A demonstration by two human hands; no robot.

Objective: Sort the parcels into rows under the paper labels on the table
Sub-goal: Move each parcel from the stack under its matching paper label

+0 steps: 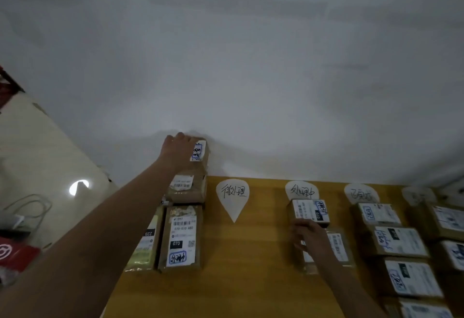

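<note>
Two parcels were held mid-sort, the left grip [182, 148] clasping the top parcel [202, 153] at the table's [251, 280] ten o'clock, the right grip [310, 238] grasping a row parcel [339, 247] at three o'clock under a paper label [301, 191]; next probably needed lifting the top one and matching its mark.

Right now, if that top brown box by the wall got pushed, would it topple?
The top box looks like stiff cardboard, so it likely keeps its shape. It seems perched on another parcel, so a push might slide it off. The left hand alone grips it: probably light.
</note>
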